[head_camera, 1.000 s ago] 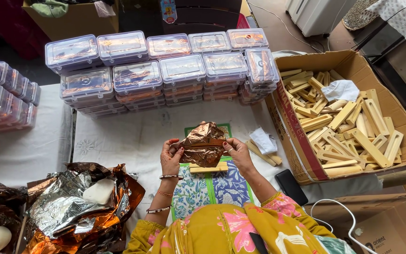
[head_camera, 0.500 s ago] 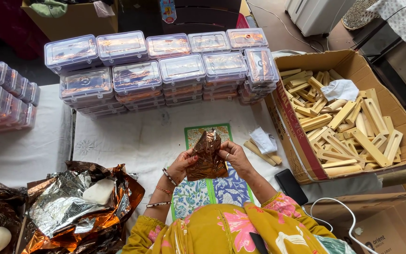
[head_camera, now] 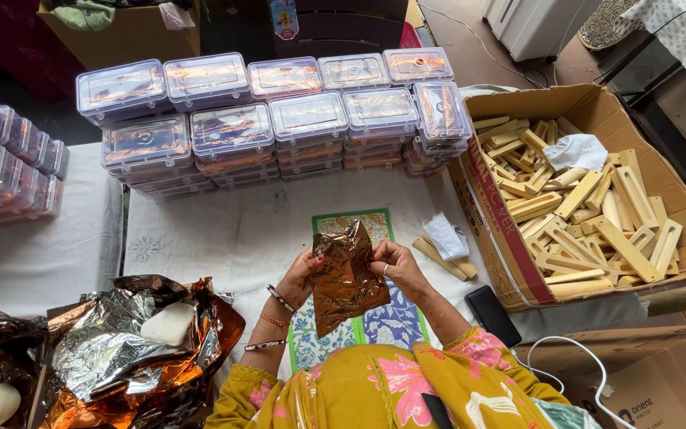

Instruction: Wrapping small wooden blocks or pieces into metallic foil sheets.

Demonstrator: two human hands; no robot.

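Observation:
A crinkled copper-coloured foil pouch [head_camera: 345, 276] is held upright between both hands above a patterned green and blue mat [head_camera: 375, 318]. My left hand [head_camera: 305, 275], with bangles on its wrist, grips the pouch's left edge. My right hand [head_camera: 397, 266], wearing a ring, pinches the upper right edge. What is inside the pouch is hidden. A pile of loose copper and silver foil [head_camera: 121, 349] lies at the lower left with a white soap-like bar [head_camera: 167, 323] on it.
Stacks of clear plastic boxes [head_camera: 279, 119] fill the back of the white-clothed table, with more at the left [head_camera: 9, 159]. An open cardboard box [head_camera: 510, 262] of pale wooden pieces [head_camera: 589, 214] stands at the right. A black phone [head_camera: 491, 314] and wooden sticks [head_camera: 438, 256] lie nearby.
The pouch was spread wide between both hands over a wooden piece; now it is turned upright and narrower, and both hands have drawn closer together.

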